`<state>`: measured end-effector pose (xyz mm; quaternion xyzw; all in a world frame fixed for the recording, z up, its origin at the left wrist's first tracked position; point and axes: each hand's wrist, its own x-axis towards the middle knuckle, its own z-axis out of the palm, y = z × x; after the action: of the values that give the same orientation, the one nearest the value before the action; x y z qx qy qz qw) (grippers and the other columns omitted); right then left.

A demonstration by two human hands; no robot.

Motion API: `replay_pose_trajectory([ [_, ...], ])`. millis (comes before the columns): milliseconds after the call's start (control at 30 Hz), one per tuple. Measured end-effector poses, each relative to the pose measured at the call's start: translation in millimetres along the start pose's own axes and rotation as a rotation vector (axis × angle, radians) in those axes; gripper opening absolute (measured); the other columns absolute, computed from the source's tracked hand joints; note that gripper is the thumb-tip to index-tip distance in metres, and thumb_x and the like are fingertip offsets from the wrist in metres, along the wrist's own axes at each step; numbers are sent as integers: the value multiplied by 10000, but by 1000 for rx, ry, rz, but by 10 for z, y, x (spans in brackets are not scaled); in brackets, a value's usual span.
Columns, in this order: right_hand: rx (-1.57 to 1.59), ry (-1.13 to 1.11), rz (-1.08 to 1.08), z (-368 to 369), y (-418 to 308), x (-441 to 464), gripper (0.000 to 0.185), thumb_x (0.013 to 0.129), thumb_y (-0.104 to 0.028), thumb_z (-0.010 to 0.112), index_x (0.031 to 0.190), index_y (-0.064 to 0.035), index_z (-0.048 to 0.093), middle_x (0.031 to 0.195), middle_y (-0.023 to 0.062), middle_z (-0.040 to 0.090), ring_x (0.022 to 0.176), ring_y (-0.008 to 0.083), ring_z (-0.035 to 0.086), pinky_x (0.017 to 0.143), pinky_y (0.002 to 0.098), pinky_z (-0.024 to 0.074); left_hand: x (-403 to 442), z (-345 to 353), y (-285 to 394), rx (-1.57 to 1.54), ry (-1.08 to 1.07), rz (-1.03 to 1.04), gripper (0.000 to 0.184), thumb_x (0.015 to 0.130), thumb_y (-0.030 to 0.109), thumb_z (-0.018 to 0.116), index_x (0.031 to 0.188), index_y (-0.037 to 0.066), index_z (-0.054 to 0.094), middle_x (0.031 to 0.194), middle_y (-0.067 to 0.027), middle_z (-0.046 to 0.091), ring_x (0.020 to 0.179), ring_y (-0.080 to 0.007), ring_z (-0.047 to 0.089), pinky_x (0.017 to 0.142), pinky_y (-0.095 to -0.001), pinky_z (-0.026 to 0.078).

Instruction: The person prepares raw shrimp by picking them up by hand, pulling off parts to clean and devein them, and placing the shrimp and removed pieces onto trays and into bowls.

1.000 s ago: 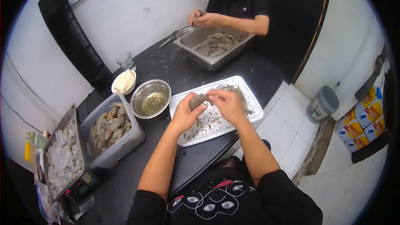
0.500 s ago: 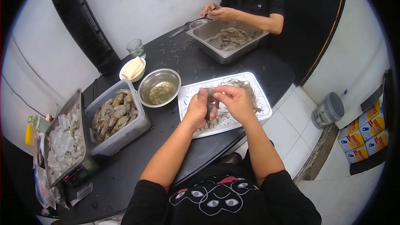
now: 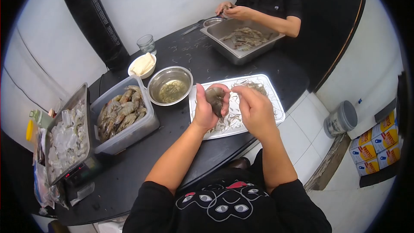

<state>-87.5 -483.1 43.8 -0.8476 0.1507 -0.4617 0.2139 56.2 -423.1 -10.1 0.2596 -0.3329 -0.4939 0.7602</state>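
A grey shrimp lies in my left hand, whose fingers curl round it above the white tray. Just to its right, my right hand has its thumb and index finger pinched together; whatever is between the tips is too small to make out. Thin shrimp scraps are scattered on the tray. Left of the tray stands a steel bowl with cloudy liquid and bits in it. A clear plastic tub of whole shrimp is further left.
A metal tray of ice sits on a scale at the left. Behind the bowl are a white bowl and a glass. Across the table, a person handles something over a steel pan of shrimp.
My right hand has come off the shrimp and moved slightly right, while my left hand keeps it, now turned downward. The view has shifted, so the table things appear further right.
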Motion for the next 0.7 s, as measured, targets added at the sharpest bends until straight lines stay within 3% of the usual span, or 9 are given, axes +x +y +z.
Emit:
replay_pose_trajectory([
  [233,-163,-24,-185,-78,-312,-32,279,748,-44,619,1023,-82,646,690,48,580,653,232,587,594,352,401,-52,76,27,350,8,266,718,898,687,272,947,37,574,773,-38,515,575,-100,458,510,-236,360],
  [433,-142,9,-202,-47,-345,-48,309,715,-32,620,1020,-74,646,686,43,571,641,225,573,589,352,393,-59,88,56,549,-21,457,742,898,689,262,905,16,574,828,-36,507,604,-92,477,528,-226,362],
  [700,-127,9,-221,-54,-354,-58,319,709,-19,605,1024,-59,643,678,50,548,634,226,554,583,349,378,-68,105,91,645,-27,547,717,905,673,287,920,17,577,826,-44,496,618,-99,484,538,-225,368],
])
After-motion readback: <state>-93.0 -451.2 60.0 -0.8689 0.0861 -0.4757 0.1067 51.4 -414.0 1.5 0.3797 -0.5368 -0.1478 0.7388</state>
